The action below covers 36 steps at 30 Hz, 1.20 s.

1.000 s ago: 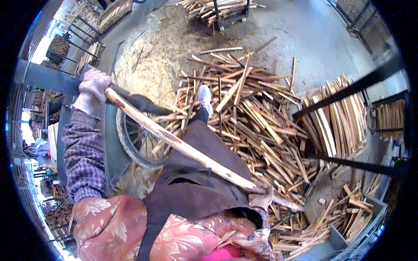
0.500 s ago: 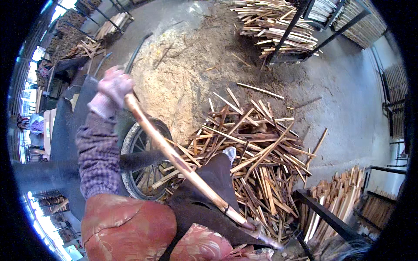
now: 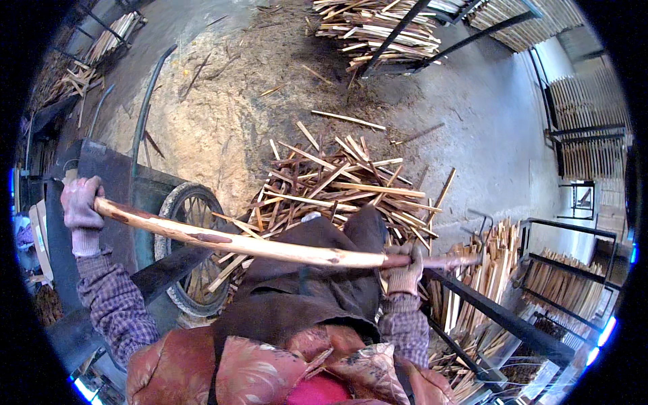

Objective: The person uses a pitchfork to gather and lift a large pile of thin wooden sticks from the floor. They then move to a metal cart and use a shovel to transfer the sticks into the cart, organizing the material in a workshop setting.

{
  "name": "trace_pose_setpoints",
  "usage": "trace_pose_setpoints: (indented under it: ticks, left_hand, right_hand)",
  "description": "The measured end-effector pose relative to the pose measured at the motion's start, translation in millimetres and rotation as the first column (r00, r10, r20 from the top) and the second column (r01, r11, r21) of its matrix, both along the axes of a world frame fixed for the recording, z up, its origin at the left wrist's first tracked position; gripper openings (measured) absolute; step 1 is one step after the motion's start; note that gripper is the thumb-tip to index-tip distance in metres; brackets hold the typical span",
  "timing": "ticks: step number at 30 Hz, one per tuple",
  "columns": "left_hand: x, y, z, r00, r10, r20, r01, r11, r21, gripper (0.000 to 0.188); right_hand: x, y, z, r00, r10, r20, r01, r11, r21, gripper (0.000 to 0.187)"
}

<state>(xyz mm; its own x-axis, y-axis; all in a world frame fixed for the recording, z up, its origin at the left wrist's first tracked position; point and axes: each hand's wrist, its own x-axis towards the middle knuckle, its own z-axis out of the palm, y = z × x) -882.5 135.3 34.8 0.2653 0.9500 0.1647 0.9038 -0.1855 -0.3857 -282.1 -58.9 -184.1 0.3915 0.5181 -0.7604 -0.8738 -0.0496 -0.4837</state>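
Observation:
A long, thin, partly peeled wooden pole (image 3: pixel 270 247) lies across the front of my body, pale with brown bark patches. At its left end, my gloved left hand (image 3: pixel 82 202) is closed on it, close to a dark upright panel (image 3: pixel 100 162). My gloved right hand (image 3: pixel 405 268) is wrapped round the pole nearer its right end. Beyond that hand the darker tip, slightly blurred, sticks out toward a rack of upright strips. Below the pole hangs my dark apron (image 3: pixel 283 283).
A loose heap of wooden strips (image 3: pixel 337 179) covers the floor before me. Left of it stands a spoked cart wheel (image 3: pixel 192 209). At right, a black metal frame (image 3: pixel 503 317) borders stacked upright strips (image 3: pixel 486 270). Sawdust (image 3: pixel 202 121) and a strip stack (image 3: pixel 378 30) lie farther off.
The pole has swung from a steep slant to nearly level across my body. My left hand has moved left and down; my right hand has risen into clearer view. The view has shifted right.

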Motion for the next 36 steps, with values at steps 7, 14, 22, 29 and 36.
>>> trace_pose_setpoints:
  ticks: [7, 14, 22, 29, 36]
  left_hand:
    - [4, -53, -44, 0.976, 0.212, -0.052, -0.217, 0.97, -0.112, 0.018]
    - [100, -60, -82, 0.758, 0.541, -0.363, -0.65, 0.666, -0.365, 0.015]
    - [221, 28, -142, 0.898, 0.417, -0.141, -0.437, 0.804, -0.404, 0.01]
    - [459, 125, -177, 0.891, -0.128, -0.436, -0.056, 0.921, -0.385, 0.013]
    - [508, 186, -155, 0.992, -0.021, 0.127, 0.111, 0.645, -0.756, 0.017]
  right_hand:
    - [22, 85, -44, 0.991, -0.07, 0.117, 0.071, 0.997, -0.007, 0.017]
    - [35, 158, -95, 0.997, -0.079, -0.007, 0.079, 0.996, 0.04, 0.018]
    - [89, 278, -131, 0.998, -0.006, -0.064, 0.01, 0.999, 0.051, 0.022]
    - [143, 352, -143, 0.958, 0.073, 0.278, -0.051, 0.995, -0.083, 0.027]
    - [170, 384, -152, 0.987, 0.011, -0.159, -0.023, 0.997, -0.074, 0.023]
